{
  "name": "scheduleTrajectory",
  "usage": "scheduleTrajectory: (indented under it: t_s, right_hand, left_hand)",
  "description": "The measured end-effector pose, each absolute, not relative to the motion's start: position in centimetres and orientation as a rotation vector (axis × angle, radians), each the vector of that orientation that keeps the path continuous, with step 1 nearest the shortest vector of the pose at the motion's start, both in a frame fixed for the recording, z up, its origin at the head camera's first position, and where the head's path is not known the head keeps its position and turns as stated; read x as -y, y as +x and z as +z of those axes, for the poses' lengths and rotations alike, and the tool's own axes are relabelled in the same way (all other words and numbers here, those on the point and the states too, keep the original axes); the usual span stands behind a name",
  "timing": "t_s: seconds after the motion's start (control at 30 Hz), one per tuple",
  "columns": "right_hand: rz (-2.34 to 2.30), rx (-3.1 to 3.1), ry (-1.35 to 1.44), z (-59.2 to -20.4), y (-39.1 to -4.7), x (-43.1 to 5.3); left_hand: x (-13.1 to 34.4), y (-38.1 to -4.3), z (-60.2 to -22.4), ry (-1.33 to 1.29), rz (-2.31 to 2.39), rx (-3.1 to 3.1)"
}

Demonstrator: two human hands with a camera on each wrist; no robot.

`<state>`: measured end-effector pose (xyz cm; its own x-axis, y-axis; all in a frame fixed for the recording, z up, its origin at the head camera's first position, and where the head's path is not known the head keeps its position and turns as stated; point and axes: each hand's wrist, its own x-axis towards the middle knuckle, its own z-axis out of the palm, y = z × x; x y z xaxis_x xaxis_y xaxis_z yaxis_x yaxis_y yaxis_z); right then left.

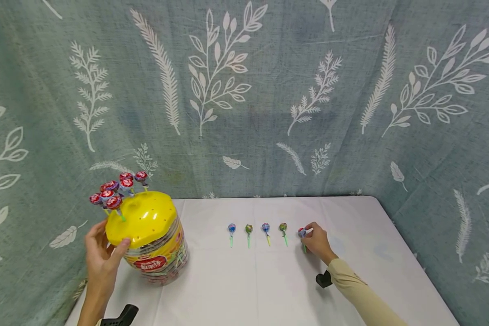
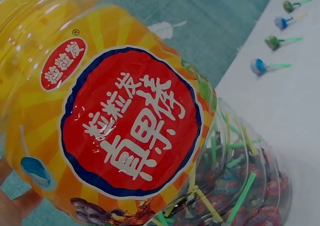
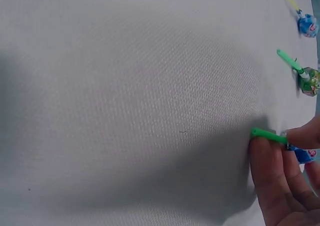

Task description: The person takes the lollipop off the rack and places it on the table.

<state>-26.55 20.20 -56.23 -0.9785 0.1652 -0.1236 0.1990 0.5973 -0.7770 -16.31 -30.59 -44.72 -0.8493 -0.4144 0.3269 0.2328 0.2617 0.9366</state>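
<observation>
A clear plastic jar [image 1: 163, 262] of lollipops with a yellow lid [image 1: 155, 213] leans to the left on the table. My left hand [image 1: 102, 253] grips it at the lid's edge, thumb in front and the other fingers partly hidden behind. Several red-wrapped lollipops [image 1: 113, 202] stand upright in the lid's holes. On the right, my right hand [image 1: 318, 242] pinches a blue-wrapped lollipop [image 1: 301, 232]; its green stick [image 3: 267, 135] shows between thumb and fingers in the right wrist view. Left of that hand, a blue lollipop [image 1: 232, 227] and a green one [image 1: 249, 228] lie in a row with others.
White cloth covers the table [image 1: 228, 290]. Behind it hangs a grey-green curtain [image 1: 261, 163] with white leaf patterns. More lollipops [image 2: 240, 186] fill the jar's lower part. A black wrist device [image 1: 323, 279] sits by the right sleeve.
</observation>
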Motion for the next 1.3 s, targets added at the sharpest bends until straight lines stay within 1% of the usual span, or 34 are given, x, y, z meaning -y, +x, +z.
scheduleTrajectory:
  t_s: [0.3, 0.57, 0.9, 1.07, 1.3]
  right_hand:
    - [-1.261, -2.771, 0.321, -56.0, -27.2, -20.0]
    - [-1.283, -2.756, 0.253, -53.4, -27.9, -20.6]
    - [-1.349, -2.792, -0.024, -49.3, -28.2, -19.8]
    - [-1.370, -2.822, -0.210, -46.1, -28.3, -17.9]
    - [-1.469, -2.733, -0.436, -42.1, -27.4, -14.5]
  left_hand:
    - [30.5, -16.4, -44.5, 0.215, -1.602, 2.072]
    - [30.4, -16.6, -44.9, 0.225, -1.552, 2.078]
    - [30.3, -16.6, -45.3, 0.128, -1.537, 2.016]
    - [30.4, -16.6, -45.4, 0.112, -1.512, 2.010]
    - [30.5, -16.7, -45.9, 0.133, -1.500, 2.020]
